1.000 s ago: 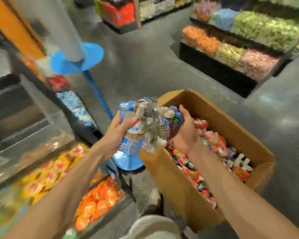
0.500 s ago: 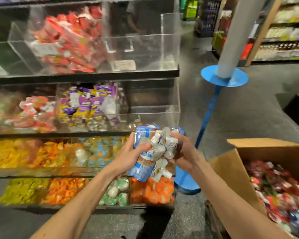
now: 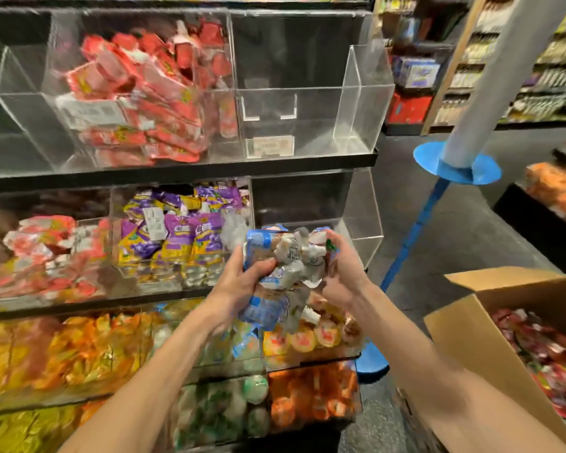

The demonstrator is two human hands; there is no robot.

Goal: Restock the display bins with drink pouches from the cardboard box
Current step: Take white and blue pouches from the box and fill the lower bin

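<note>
A bundle of blue and white drink pouches (image 3: 283, 266) with white caps is held up between both hands in front of the shelving. My left hand (image 3: 239, 284) grips its left side, thumb across the front. My right hand (image 3: 343, 273) grips its right side. Just behind the bundle stands a clear bin (image 3: 356, 223) on the second shelf, with nothing visible inside. Above it on the top shelf is another clear bin (image 3: 324, 119) with only a label. The cardboard box (image 3: 464, 328) stands open at the lower right, with red and mixed pouches inside.
Neighbouring bins hold red packs (image 3: 151, 93), purple pouches (image 3: 177, 230), yellow and orange snacks (image 3: 62, 348) and green items (image 3: 216, 410). A white pillar with a blue collar (image 3: 458, 165) and a blue pole stands right of the shelves. Another display (image 3: 556, 194) sits at the far right.
The view has turned from the box to the shelves. Both hands have carried the pouch bundle left and up, from over the box to in front of the second-shelf bin.
</note>
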